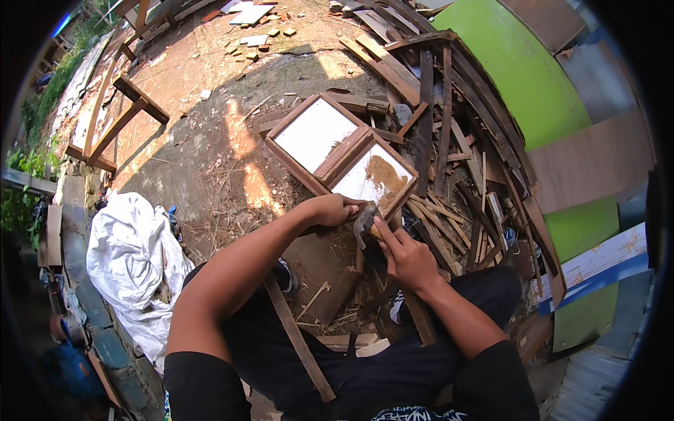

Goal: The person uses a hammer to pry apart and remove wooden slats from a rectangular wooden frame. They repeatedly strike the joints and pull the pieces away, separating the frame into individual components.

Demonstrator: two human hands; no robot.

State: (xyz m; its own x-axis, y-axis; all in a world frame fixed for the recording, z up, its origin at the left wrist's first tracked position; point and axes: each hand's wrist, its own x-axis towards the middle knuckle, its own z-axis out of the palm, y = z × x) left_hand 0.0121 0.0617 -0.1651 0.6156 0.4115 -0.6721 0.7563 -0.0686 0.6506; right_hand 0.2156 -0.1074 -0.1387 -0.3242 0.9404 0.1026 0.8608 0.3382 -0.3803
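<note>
My right hand (408,258) is wrapped round the handle of a hammer (364,226), its dark metal head close to the fingers of my left hand (331,209). That left hand is closed on a brown piece of wood (359,205), most of it hidden by the fingers and the hammer. Just beyond both hands lies a brown wooden frame (291,167) with two white panels (313,130), split by a middle bar. Sawdust (386,175) covers part of the nearer right panel. Between my legs, a long wooden strip (298,337) leans on my dark trousers.
Long boards and scraps are piled (449,119) to the right, beside green sheets (519,63). A white cloth (133,245) lies at left. Farther left stands a wooden frame piece (112,133). Small wood blocks (253,52) and tile-like pieces (250,14) lie at the far side.
</note>
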